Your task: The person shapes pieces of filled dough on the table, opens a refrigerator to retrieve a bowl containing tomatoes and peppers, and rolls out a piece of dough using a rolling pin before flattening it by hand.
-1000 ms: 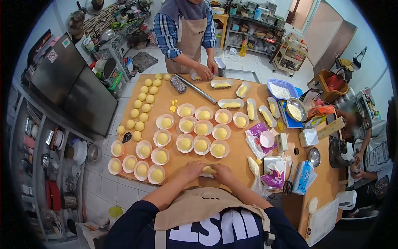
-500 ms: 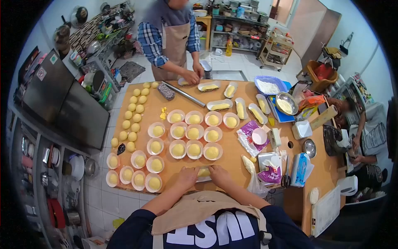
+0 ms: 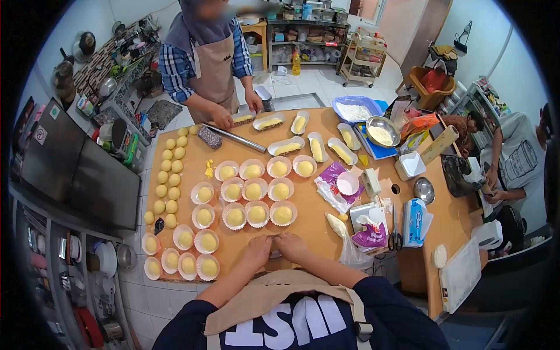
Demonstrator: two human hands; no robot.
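At the near edge of the table, my left hand (image 3: 258,251) and my right hand (image 3: 291,247) are close together with curled fingers. Between and under them is a piece of dough in a pale paper case (image 3: 275,254), mostly hidden by the fingers. Just beyond are round dough balls in fluted paper cups, the nearest being a cupped ball (image 3: 256,214). To the right of my right hand lies a piping bag (image 3: 337,225) with pale filling.
Bare dough balls (image 3: 164,166) line the left side. Oblong paper cases with dough (image 3: 286,147) lie at the back, near a metal rolling pin (image 3: 236,138). A co-worker's hand (image 3: 222,117) is beside it. Scissors (image 3: 395,233) and a tissue pack (image 3: 415,223) lie right.
My hands have come closer together and now cover most of the dough and its case. The co-worker's hands have moved apart. The whole view has shifted a little.
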